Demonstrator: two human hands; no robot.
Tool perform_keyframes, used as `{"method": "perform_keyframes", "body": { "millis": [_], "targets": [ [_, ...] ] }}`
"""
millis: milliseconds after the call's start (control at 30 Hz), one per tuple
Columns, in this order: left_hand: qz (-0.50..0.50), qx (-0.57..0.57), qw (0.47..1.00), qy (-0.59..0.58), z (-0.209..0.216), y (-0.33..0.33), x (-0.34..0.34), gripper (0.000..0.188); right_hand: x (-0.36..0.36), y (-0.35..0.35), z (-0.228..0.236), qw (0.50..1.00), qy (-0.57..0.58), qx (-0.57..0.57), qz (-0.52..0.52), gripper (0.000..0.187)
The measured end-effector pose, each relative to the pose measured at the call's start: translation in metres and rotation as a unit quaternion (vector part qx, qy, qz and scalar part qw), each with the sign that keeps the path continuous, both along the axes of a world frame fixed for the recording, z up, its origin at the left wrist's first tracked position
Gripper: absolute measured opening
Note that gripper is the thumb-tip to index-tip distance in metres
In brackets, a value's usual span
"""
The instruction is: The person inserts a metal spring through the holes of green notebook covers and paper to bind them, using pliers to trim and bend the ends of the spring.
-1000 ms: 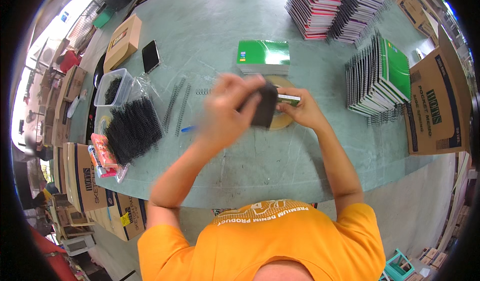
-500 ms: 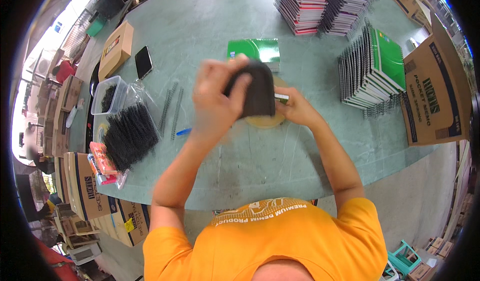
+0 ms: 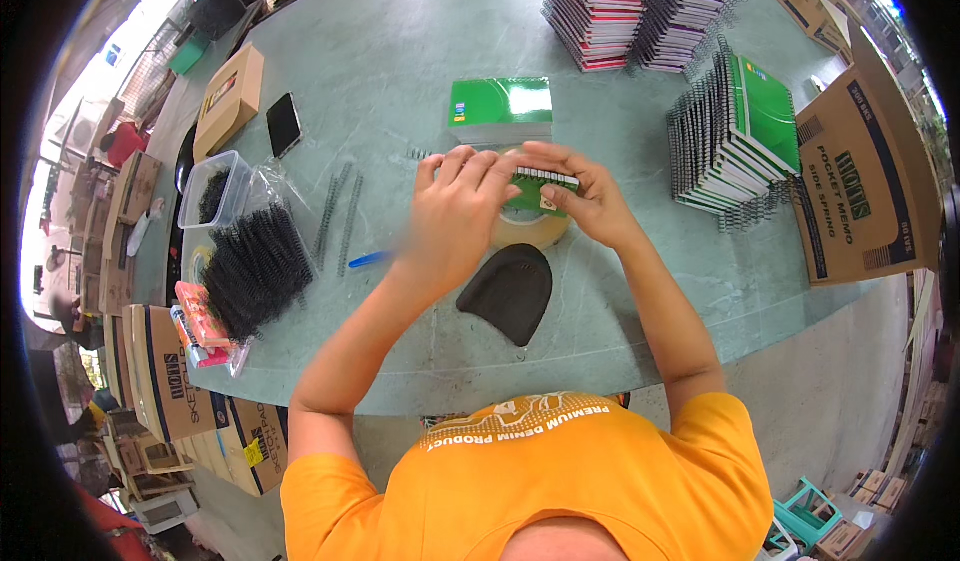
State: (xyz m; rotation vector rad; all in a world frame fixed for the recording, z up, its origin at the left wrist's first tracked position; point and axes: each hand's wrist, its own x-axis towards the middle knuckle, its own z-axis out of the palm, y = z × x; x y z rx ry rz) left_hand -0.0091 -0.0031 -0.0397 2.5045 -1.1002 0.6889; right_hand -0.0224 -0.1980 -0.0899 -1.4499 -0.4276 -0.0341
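Observation:
A small green notebook [image 3: 526, 197] with holes along its top edge is held in my right hand [image 3: 592, 201], thumb on the cover and fingers behind. At its left end, my left hand [image 3: 460, 206] has its fingers closed around a dark wire spiral [image 3: 418, 154], whose free end pokes out to the left. Under the notebook sits a yellowish tape roll [image 3: 535, 233], partly covered. A black rounded pad [image 3: 510, 293] lies on the table close to me. Just beyond my hands is a stack of green notebooks [image 3: 502, 106].
Bound green notebooks [image 3: 735, 131] stand right, by an open carton [image 3: 865, 176]. Tall notebook stacks [image 3: 600, 11] rise at the back. On the left are black spirals [image 3: 258, 271], a plastic tub [image 3: 232, 176], a phone [image 3: 284, 125], loose spirals [image 3: 340, 216] and a blue pen [image 3: 370, 259].
The black pad has gone from my left hand onto the table near me. My left hand has come to the notebook's edge with a spiral, and the right hand has turned the green cover into view.

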Motion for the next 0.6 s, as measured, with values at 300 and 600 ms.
{"method": "perform_keyframes", "body": {
  "millis": [300,600],
  "targets": [
    [-0.047,-0.014,0.997,0.067,0.001,-0.01,0.013,0.02,-0.018,0.001,-0.006,0.994,-0.029,-0.046,-0.093,0.026],
    [-0.077,-0.06,0.975,0.198,0.005,-0.024,0.013,0.02,-0.02,-0.011,-0.024,0.979,0.051,-0.132,-0.15,0.016]
  ]
}}
